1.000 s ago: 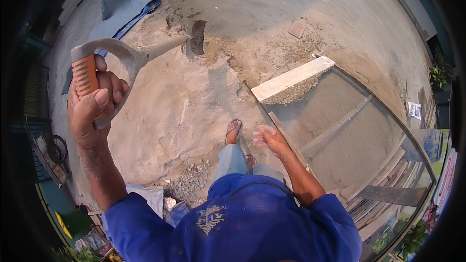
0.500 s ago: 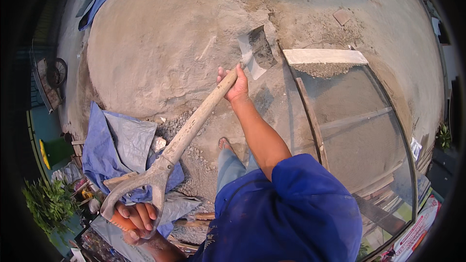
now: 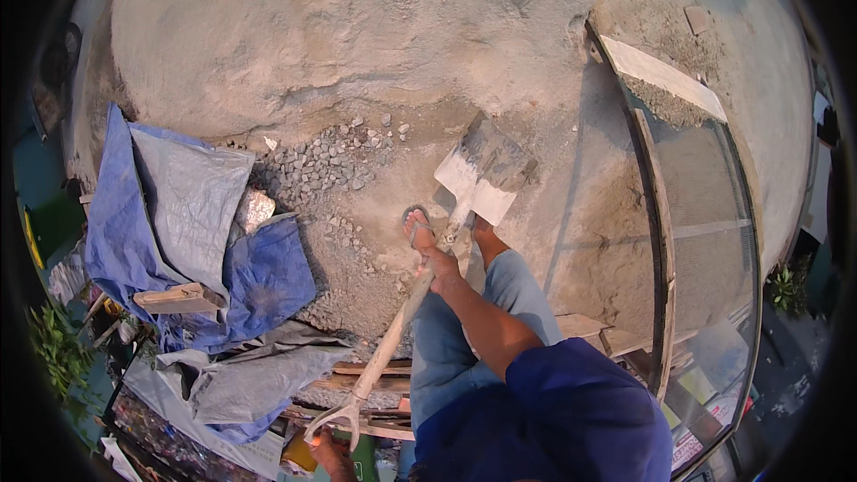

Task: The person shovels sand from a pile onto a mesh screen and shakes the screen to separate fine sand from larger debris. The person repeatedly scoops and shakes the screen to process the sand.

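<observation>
A long wooden-shafted shovel (image 3: pixel 388 339) runs diagonally between my legs. Its flat metal blade (image 3: pixel 486 174), pale and partly dark with grit, lies low near the ground beside my sandalled foot (image 3: pixel 417 230). My left hand (image 3: pixel 332 453) is closed on the D-shaped grip at the lower edge, partly hidden by it. My right hand (image 3: pixel 439 270) is wrapped round the shaft nearer the blade.
A large sand mound (image 3: pixel 348 27) spans the top. Grey gravel (image 3: pixel 321 161) and blue-grey tarps (image 3: pixel 183 223) with timber lie left. A framed mesh screen (image 3: pixel 701 286) with a white board (image 3: pixel 665 67) stands right. Wooden planks (image 3: pixel 375 379) lie below.
The shovel blade has swung down from the mound to the ground by my feet. My right hand, free one second ago, took hold of the shaft and moved downward. My view has tilted down.
</observation>
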The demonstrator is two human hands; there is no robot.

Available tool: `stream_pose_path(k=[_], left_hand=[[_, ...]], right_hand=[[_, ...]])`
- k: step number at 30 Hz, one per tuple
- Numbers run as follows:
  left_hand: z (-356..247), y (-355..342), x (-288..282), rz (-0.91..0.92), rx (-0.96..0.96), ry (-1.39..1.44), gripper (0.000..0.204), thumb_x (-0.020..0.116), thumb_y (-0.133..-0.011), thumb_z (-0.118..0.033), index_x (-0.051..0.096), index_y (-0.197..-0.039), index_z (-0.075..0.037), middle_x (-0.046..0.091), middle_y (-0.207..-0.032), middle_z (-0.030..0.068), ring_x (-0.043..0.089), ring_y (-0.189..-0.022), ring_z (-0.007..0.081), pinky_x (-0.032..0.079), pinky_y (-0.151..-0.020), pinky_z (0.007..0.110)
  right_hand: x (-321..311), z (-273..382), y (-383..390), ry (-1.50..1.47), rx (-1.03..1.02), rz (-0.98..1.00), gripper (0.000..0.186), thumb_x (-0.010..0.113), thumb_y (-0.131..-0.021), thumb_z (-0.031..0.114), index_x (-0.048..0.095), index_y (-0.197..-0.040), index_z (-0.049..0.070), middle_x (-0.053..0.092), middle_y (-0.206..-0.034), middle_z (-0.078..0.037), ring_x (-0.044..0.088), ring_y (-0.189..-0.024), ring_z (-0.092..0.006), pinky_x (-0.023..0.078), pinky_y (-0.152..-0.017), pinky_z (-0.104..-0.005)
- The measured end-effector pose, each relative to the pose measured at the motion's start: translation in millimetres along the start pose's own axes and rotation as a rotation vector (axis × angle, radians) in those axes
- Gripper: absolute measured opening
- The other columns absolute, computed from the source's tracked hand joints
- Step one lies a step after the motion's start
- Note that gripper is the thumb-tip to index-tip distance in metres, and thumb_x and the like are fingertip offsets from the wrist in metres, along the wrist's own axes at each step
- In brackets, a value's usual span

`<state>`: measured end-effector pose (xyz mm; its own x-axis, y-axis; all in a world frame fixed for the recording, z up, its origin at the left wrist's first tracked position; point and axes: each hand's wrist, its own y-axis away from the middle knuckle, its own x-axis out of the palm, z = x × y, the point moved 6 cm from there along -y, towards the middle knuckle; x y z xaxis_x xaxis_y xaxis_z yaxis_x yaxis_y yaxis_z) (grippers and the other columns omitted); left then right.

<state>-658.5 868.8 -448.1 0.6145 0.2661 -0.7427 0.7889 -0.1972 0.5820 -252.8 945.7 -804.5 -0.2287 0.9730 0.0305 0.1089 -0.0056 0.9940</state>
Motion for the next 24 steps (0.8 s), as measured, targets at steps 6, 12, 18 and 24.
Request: stream_pose_path(k=[6,12,18,24], left_hand=[[99,-52,-13,-0.165,-0.114,-0.154,0.018,0.065,-0.086,-0.010,0.055,-0.101,-0.010,0.057,-0.066,0.0025,0.051,-0.046,0.0136,0.043,-0.039,0.031],[97,-42,239,0.117,-0.154,0.216,0.009,0.064,-0.086,-0.008,0.055,-0.087,-0.008,0.053,-0.063,0.0025,0.049,-0.045,0.0134,0.045,-0.043,0.031],[80,-25,248,0.135,-0.084,0.204,0.019,0.066,-0.087,-0.014,0.051,-0.078,-0.008,0.046,-0.056,0.0027,0.046,-0.042,0.0156,0.044,-0.042,0.031],[45,-27,145,0.134,0.041,0.197,0.009,0.060,-0.088,-0.006,0.053,-0.083,-0.005,0.046,-0.054,0.0019,0.043,-0.040,0.0123,0.038,-0.037,0.028]], right_hand=[[4,-26,-88,0.101,-0.054,0.082,0.019,0.070,-0.075,0.013,0.055,-0.087,0.011,0.050,-0.067,-0.004,0.051,-0.053,-0.0206,0.046,-0.050,-0.0410],[50,166,-151,0.230,-0.194,-0.007,0.023,0.071,-0.077,0.015,0.053,-0.087,0.006,0.052,-0.065,-0.005,0.053,-0.053,-0.0192,0.050,-0.051,-0.0395],[44,174,-135,0.239,-0.284,-0.013,0.020,0.069,-0.078,0.013,0.052,-0.087,0.007,0.051,-0.066,-0.005,0.053,-0.055,-0.0195,0.050,-0.052,-0.0394],[53,118,-28,0.022,-0.225,0.124,0.026,0.070,-0.076,0.009,0.048,-0.090,0.009,0.050,-0.065,-0.008,0.052,-0.050,-0.0225,0.046,-0.045,-0.0444]])
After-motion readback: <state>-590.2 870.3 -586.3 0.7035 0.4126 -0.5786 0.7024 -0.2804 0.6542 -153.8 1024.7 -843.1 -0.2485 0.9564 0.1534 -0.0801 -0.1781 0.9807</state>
